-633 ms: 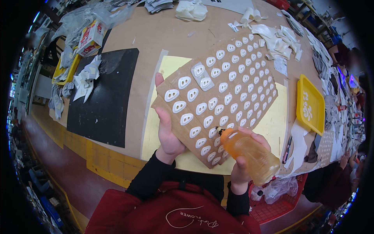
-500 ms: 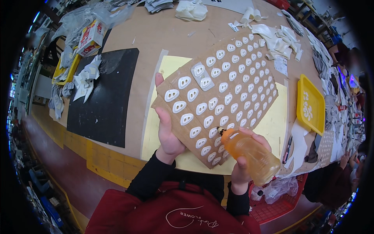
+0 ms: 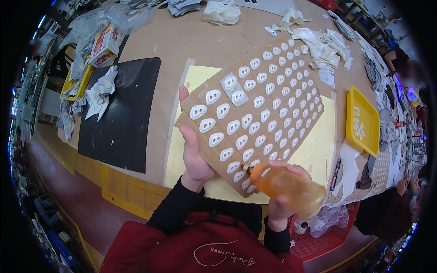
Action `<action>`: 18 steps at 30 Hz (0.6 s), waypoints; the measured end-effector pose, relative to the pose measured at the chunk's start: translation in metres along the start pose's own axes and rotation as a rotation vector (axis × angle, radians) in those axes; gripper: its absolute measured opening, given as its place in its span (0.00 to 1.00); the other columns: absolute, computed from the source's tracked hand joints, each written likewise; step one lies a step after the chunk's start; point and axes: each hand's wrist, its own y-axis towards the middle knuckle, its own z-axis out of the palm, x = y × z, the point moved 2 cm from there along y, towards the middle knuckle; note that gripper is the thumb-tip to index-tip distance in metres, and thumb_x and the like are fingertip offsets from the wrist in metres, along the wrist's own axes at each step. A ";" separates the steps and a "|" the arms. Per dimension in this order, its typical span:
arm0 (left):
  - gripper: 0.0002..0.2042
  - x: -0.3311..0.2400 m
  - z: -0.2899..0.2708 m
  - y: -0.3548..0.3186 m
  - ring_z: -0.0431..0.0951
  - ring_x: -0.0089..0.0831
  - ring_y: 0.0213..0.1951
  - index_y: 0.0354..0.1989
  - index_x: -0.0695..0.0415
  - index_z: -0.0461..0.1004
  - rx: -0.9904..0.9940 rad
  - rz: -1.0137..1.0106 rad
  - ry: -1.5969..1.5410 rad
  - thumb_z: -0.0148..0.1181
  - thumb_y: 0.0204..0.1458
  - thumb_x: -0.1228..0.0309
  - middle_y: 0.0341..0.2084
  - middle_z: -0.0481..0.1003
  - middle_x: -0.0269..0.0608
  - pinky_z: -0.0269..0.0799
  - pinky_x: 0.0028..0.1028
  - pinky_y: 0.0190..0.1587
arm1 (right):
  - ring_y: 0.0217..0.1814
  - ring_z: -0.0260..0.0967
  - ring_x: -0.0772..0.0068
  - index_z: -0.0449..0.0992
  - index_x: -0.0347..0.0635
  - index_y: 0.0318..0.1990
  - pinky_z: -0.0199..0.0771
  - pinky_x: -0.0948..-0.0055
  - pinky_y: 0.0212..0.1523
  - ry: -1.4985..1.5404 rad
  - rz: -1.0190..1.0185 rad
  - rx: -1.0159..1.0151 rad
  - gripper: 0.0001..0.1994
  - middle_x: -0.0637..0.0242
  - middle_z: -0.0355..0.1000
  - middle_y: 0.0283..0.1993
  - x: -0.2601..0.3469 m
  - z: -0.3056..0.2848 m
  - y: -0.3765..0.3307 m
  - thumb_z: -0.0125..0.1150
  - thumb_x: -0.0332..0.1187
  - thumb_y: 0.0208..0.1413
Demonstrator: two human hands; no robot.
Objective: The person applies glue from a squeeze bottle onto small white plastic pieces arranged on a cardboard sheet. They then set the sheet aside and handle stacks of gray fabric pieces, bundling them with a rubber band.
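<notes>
My left hand [image 3: 195, 159] grips the lower left edge of a brown cardboard sheet [image 3: 232, 116], its thumb on top. Rows of small white rounded pieces [image 3: 215, 139] with two holes each cover the sheet. It is held tilted over a pale yellow sheet [image 3: 314, 154] on the table. In my right hand [image 3: 284, 204] is a clear squeeze bottle [image 3: 293, 189] of amber liquid with an orange cap, lying nearly sideways. Its dark nozzle tip points at the pieces near the cardboard's lower corner; whether it touches one I cannot tell.
To the left lies a black mat [image 3: 123, 123] with white scraps on its corner. A yellow tray [image 3: 363, 120] of small white pieces stands at the right, near a pen [image 3: 335, 175]. Cloth scraps [image 3: 318, 48] lie at the far right. Below the table edge is a red basket [image 3: 327, 243].
The bottle in my right hand has moved a little left and down, its nozzle now over pieces nearer the cardboard's lower corner. The cardboard has shifted very slightly left.
</notes>
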 end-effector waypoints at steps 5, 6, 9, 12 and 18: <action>0.34 -0.001 0.001 0.000 0.56 0.41 0.63 0.69 0.39 0.29 -0.014 0.051 -0.026 0.34 0.59 0.44 0.65 0.48 0.43 0.59 0.45 0.61 | 0.38 0.72 0.63 0.62 0.39 0.51 0.72 0.75 0.29 -0.127 -0.024 -0.230 0.35 0.50 0.71 0.42 -0.008 0.005 0.020 0.57 0.62 0.48; 0.35 -0.003 0.002 -0.001 0.55 0.41 0.63 0.69 0.38 0.26 -0.017 0.008 0.019 0.35 0.59 0.43 0.65 0.47 0.43 0.59 0.45 0.61 | 0.37 0.72 0.64 0.62 0.39 0.51 0.72 0.76 0.26 -0.155 -0.029 -0.249 0.35 0.51 0.71 0.41 -0.009 0.005 0.023 0.57 0.62 0.49; 0.32 0.003 -0.003 0.001 0.55 0.41 0.64 0.69 0.39 0.32 0.024 0.097 -0.096 0.33 0.60 0.45 0.66 0.48 0.42 0.58 0.45 0.62 | 0.50 0.69 0.57 0.61 0.36 0.51 0.72 0.62 0.49 -0.049 0.013 -0.184 0.34 0.49 0.70 0.45 -0.010 0.008 0.026 0.63 0.55 0.49; 0.32 0.004 -0.002 0.001 0.54 0.41 0.64 0.69 0.39 0.33 -0.014 0.107 -0.086 0.33 0.60 0.45 0.66 0.48 0.42 0.57 0.45 0.62 | 0.51 0.68 0.57 0.61 0.36 0.52 0.71 0.62 0.50 -0.072 0.000 -0.191 0.34 0.48 0.70 0.46 -0.012 0.013 0.028 0.63 0.55 0.49; 0.33 -0.001 0.002 0.000 0.54 0.42 0.65 0.69 0.39 0.31 0.029 0.038 -0.036 0.34 0.59 0.44 0.66 0.47 0.42 0.57 0.45 0.63 | 0.44 0.72 0.59 0.62 0.38 0.51 0.74 0.67 0.42 -0.193 -0.125 -0.202 0.33 0.50 0.72 0.43 -0.014 0.018 0.028 0.57 0.59 0.50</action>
